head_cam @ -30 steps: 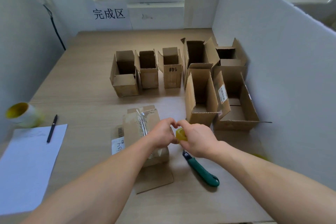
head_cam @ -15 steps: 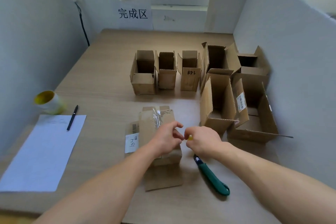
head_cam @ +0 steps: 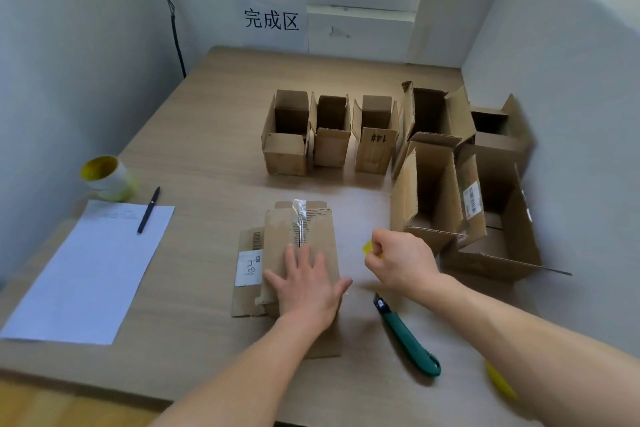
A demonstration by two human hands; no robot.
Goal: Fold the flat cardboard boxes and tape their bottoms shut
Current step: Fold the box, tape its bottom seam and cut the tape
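A stack of flat cardboard boxes (head_cam: 313,229) lies in the middle of the table; the top one carries a strip of clear tape. My left hand (head_cam: 306,282) rests flat on it, fingers spread. To the right, my right hand (head_cam: 401,262) is curled into a fist and pinches a small yellow piece (head_cam: 367,247) just above the table. Several folded boxes (head_cam: 329,135) stand open-topped in a row behind, with larger ones (head_cam: 433,194) at the right.
A green utility knife (head_cam: 408,340) lies near the front, right of the flat boxes. A white sheet (head_cam: 86,270) with a black pen (head_cam: 149,210) and a yellow-cored tape roll (head_cam: 105,177) sit at the left. A white partition (head_cam: 554,114) walls the right side.
My hands, which were together over the flat boxes, have parted: the left went down flat onto the top box, the right drew away to the right with the yellow piece. The camera tilted.
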